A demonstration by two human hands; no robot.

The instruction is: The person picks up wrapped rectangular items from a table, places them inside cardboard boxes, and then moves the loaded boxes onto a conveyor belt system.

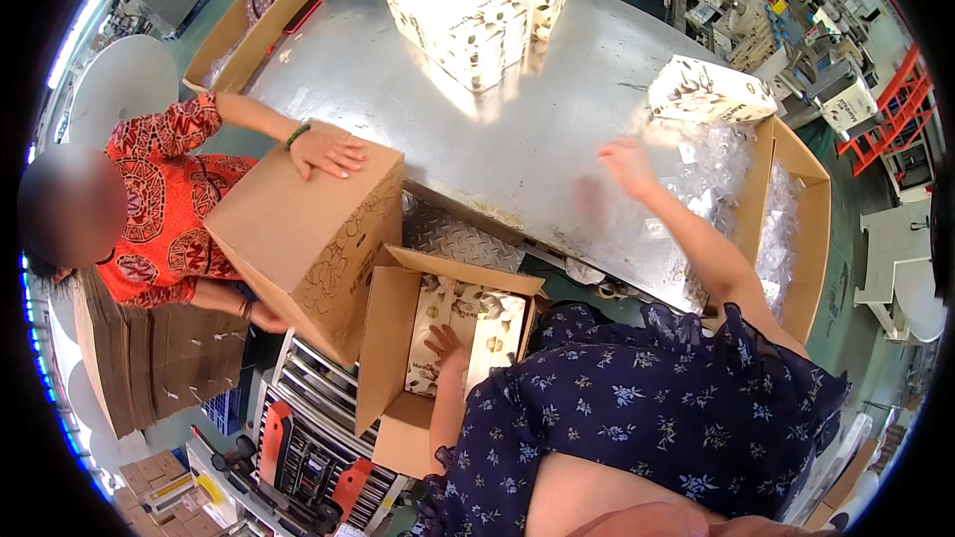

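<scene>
My left hand point(448, 346) reaches down into an open cardboard carton point(383, 338), fingers spread over the cream-coloured printed packs point(426, 323) inside it. Close to its wrist stands a taller cream pack point(497, 330) at the carton's right side. Above the metal table point(557, 129) hangs my right hand point(629, 167), smeared by motion, so its fingers do not show clearly. Clear plastic packets point(711, 174) are heaped on the table just to its right. Beyond them lies another leaf-printed pack point(711, 91).
A co-worker's hand point(326, 151) rests on a large brown carton point(298, 199) at the left. Several printed packs point(468, 25) stand at the table's far side. A long cardboard tray point(811, 229) of packets is at right; a roller conveyor point(318, 388) runs below left.
</scene>
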